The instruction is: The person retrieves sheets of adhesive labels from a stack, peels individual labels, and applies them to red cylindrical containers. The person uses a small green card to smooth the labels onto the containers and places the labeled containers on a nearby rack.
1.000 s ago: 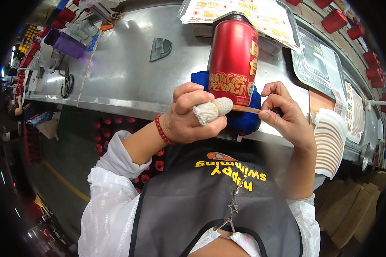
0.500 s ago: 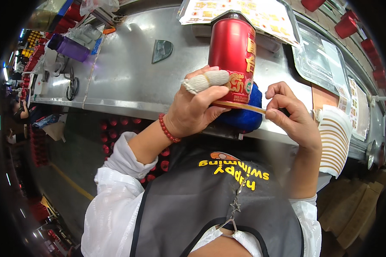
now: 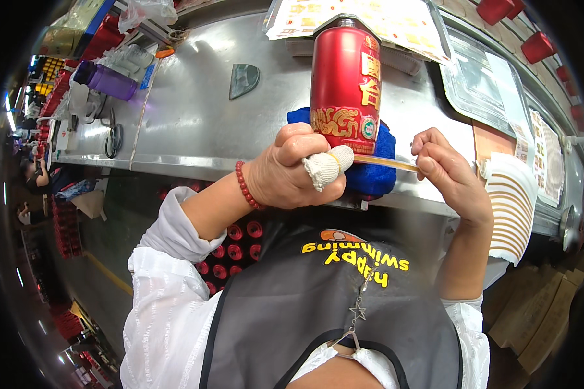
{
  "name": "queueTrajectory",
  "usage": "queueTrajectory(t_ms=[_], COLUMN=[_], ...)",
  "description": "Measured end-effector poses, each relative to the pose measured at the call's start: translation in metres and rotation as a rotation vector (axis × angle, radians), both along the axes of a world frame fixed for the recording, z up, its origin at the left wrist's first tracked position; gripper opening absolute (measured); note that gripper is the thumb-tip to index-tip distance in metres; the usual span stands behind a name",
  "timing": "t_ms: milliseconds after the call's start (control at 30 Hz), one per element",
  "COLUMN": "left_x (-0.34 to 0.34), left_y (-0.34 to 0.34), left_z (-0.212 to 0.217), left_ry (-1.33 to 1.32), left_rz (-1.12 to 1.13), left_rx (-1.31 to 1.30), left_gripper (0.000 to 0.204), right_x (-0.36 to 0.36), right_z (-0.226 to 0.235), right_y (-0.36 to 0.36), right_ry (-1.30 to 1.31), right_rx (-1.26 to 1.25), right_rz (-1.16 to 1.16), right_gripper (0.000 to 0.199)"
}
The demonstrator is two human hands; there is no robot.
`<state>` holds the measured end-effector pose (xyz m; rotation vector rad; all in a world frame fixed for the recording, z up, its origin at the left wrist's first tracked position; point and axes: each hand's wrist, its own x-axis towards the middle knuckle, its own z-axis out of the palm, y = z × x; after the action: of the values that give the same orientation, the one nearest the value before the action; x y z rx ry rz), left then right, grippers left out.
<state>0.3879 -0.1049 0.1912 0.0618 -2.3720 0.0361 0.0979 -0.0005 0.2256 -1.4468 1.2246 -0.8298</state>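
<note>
A red bottle (image 3: 342, 71) with gold lettering and a gold pattern leans on a blue cloth-covered pad (image 3: 383, 146), its base toward me. My left hand (image 3: 298, 165) is closed at the bottle's base, its fingers curled. A white knitted finger cover (image 3: 328, 167) on that hand presses beside the base. From there a thin gold strip (image 3: 386, 163) stretches to the right. My right hand (image 3: 453, 172) pinches the strip's far end between thumb and finger. The strip's left end is hidden at the covered finger.
On the metal table (image 3: 194, 97) lie a dark glass-like piece (image 3: 244, 80), a purple bottle (image 3: 107, 79) and scissors (image 3: 113, 136). Printed sheets (image 3: 396, 26) and a clear plastic tray (image 3: 477, 84) are behind. White sheets with gold strips (image 3: 509, 207) hang at the right edge.
The red bottle has turned, its lettering and pattern shifting left. My left hand has rolled and closed lower at the base. My right hand has moved slightly right with the strip.
</note>
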Motion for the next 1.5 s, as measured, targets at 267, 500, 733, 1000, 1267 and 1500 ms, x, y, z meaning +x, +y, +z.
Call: queueTrajectory(t_ms=[267, 500, 733, 1000, 1267, 1500], left_x=[-0.005, -0.007, -0.016, -0.004, -0.003, -0.014], left_y=[0.001, 0.005, 0.008, 0.009, 0.007, 0.011], left_z=[0.009, 0.002, 0.006, -0.004, -0.004, -0.001], left_ry=[-0.056, -0.037, 0.0, 0.043, 0.05, 0.017], left_rz=[-0.035, -0.001, 0.04, 0.076, 0.06, 0.051], left_rx=[-0.06, -0.023, -0.105, -0.072, -0.029, -0.092], left_gripper=[0.043, 0.042, 0.036, 0.028, 0.024, 0.025], right_x=[-0.007, -0.005, -0.005, -0.005, -0.007, -0.009], right_z=[-0.011, -0.012, -0.018, -0.021, -0.016, -0.021], right_y=[0.002, -0.003, -0.006, -0.009, -0.007, -0.008], right_ry=[0.138, 0.132, 0.132, 0.156, 0.118, 0.121], right_rx=[-0.122, -0.068, -0.074, -0.109, -0.067, -0.062], right_rz=[0.035, 0.023, 0.025, 0.053, 0.041, 0.048], right_gripper=[0.029, 0.035, 0.036, 0.034, 0.035, 0.034])
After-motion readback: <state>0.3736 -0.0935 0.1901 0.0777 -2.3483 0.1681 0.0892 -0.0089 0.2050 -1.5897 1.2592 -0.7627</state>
